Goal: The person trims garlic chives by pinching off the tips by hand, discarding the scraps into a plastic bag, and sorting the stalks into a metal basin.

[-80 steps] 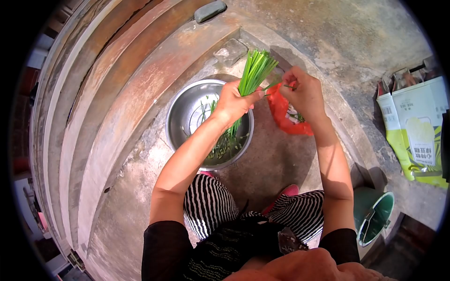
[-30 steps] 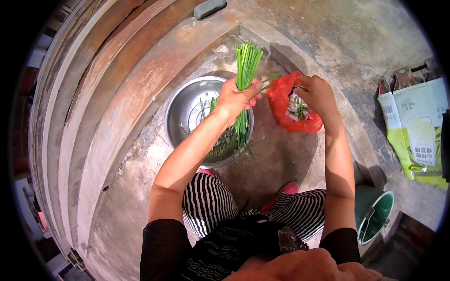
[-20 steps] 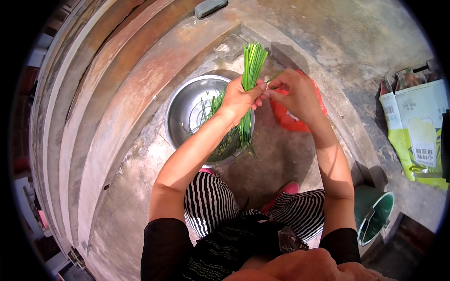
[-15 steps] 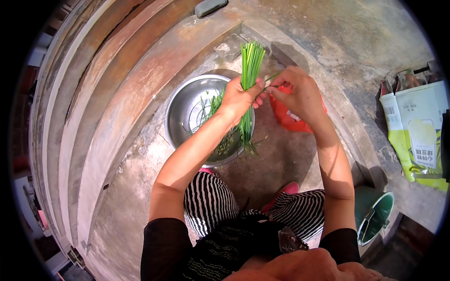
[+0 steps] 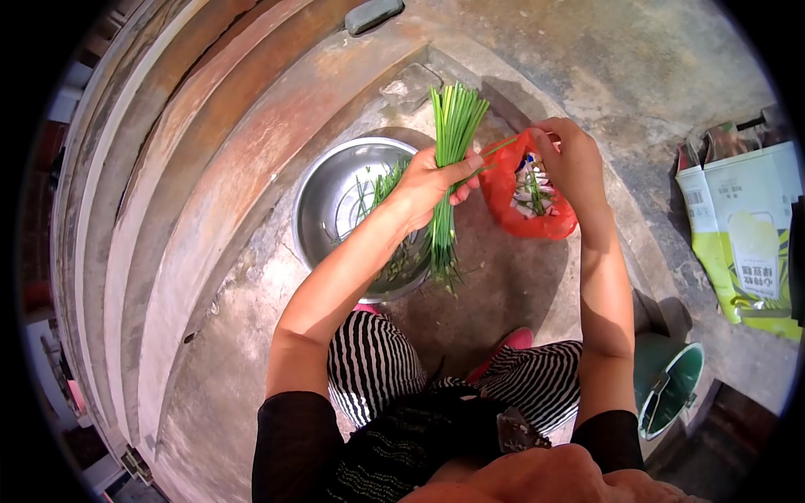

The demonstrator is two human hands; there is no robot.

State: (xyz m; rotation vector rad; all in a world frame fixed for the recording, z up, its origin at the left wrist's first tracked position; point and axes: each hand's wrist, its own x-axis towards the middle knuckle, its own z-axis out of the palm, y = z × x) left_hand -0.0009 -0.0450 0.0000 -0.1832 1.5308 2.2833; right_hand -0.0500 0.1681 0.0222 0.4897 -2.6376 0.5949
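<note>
Picking over the green stalks point(image 5: 457, 121) seems to be the step in hand: they are clasped by the left hand point(image 5: 429, 186) near the edge of the metal bowl point(image 5: 321, 205), while the right hand point(image 5: 580, 168) is held at the red bag point(image 5: 500, 189), its grasp impossible to tell. For the stray stalk point(image 5: 501, 146), a fine pinch would be called for, with the others firmly gripped.

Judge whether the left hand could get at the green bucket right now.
Probably not: the left hand is closed around the green stalks, and the right arm crosses between it and the green bucket.
</note>
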